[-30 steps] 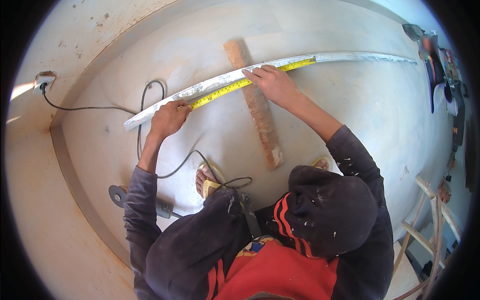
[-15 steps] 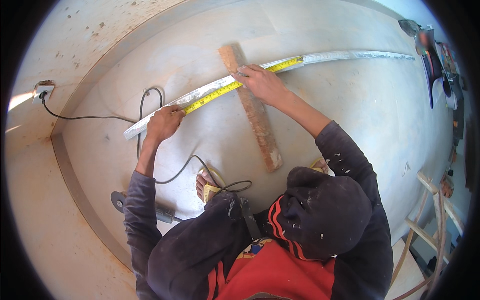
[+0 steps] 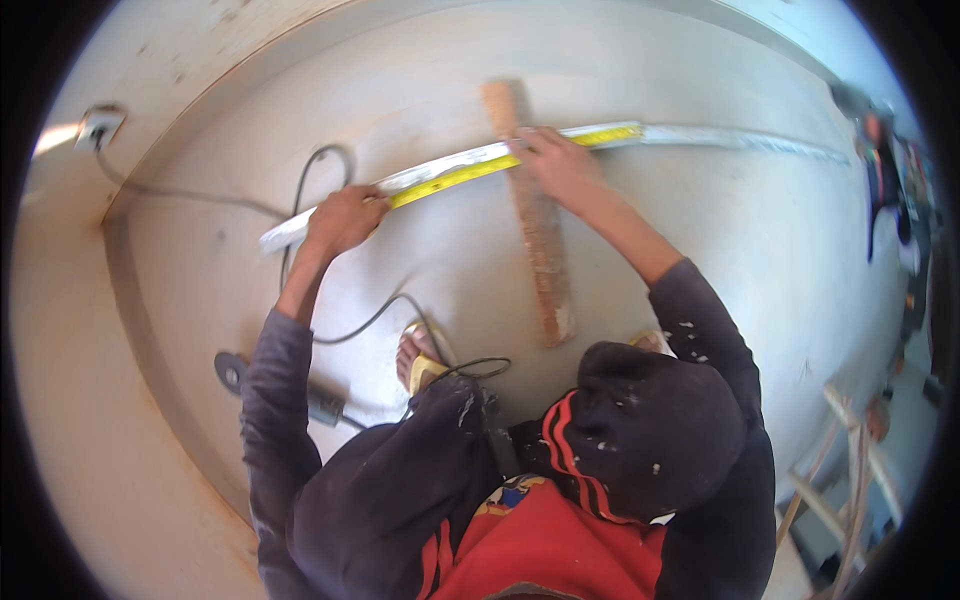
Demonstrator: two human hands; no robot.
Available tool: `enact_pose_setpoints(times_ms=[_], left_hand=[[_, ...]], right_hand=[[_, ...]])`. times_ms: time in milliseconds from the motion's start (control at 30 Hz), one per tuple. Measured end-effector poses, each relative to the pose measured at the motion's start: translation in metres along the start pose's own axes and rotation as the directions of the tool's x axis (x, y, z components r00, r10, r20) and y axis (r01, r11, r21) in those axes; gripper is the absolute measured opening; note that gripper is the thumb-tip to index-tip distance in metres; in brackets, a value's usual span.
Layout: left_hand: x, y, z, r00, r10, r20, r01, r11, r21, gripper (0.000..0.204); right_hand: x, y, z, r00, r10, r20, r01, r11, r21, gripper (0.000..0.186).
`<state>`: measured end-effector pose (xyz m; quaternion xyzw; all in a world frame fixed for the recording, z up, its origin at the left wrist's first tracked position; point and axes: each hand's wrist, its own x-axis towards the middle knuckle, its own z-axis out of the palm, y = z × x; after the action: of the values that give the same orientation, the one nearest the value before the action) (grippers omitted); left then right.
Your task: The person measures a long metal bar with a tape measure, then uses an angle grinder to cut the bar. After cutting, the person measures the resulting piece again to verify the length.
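Observation:
A yellow tape measure blade (image 3: 440, 182) is stretched along a whitish metal bar (image 3: 450, 160). My left hand (image 3: 345, 218) is closed around the blade's left end, against the bar; whether the tape's case is inside it is hidden. Farther right, my right hand (image 3: 562, 168) lies over the blade and bar, fingertips pinched together at the bar's far edge. What those fingers pinch is too blurred to make out. Beneath the bar, a rough brown length of wood (image 3: 542, 270) runs crosswise on the floor.
An angle grinder (image 3: 325, 405) lies by my left forearm. A dark cord (image 3: 370, 320) loops over the floor near my sandalled foot (image 3: 420, 360); another cable reaches the wall socket (image 3: 100, 128). A whitish strip (image 3: 740, 138) continues rightward. Wooden framing (image 3: 855, 450) stands at right.
The whole view has shifted a little, and the picture is more blurred. Both hands stay at about the same places along the tape and the bar.

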<state>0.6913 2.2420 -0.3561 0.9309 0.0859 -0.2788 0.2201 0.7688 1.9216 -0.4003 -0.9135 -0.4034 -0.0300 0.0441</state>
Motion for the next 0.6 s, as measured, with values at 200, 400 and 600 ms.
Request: enact_pose_setpoints(times_ms=[200, 400, 600], left_hand=[[-0.034, -0.067, -0.021, 0.988, -0.153, -0.010, 0.152, 0.988, -0.008, 0.036], [-0.048, -0.081, -0.013, 0.988, -0.082, -0.130, 0.092, 0.993, 0.073, 0.036], [-0.049, -0.114, -0.031, 0.989, -0.148, -0.021, 0.149, 0.986, 0.073, 0.038]], right_hand=[[0.002, 0.005, -0.004, 0.999, -0.039, -0.021, 0.040, 0.998, 0.050, 0.053], [-0.003, 0.004, -0.007, 0.999, -0.023, -0.046, 0.029, 0.990, 0.138, 0.048], [-0.008, 0.013, 0.004, 0.997, -0.001, -0.076, 0.014, 0.985, 0.173, 0.046]])
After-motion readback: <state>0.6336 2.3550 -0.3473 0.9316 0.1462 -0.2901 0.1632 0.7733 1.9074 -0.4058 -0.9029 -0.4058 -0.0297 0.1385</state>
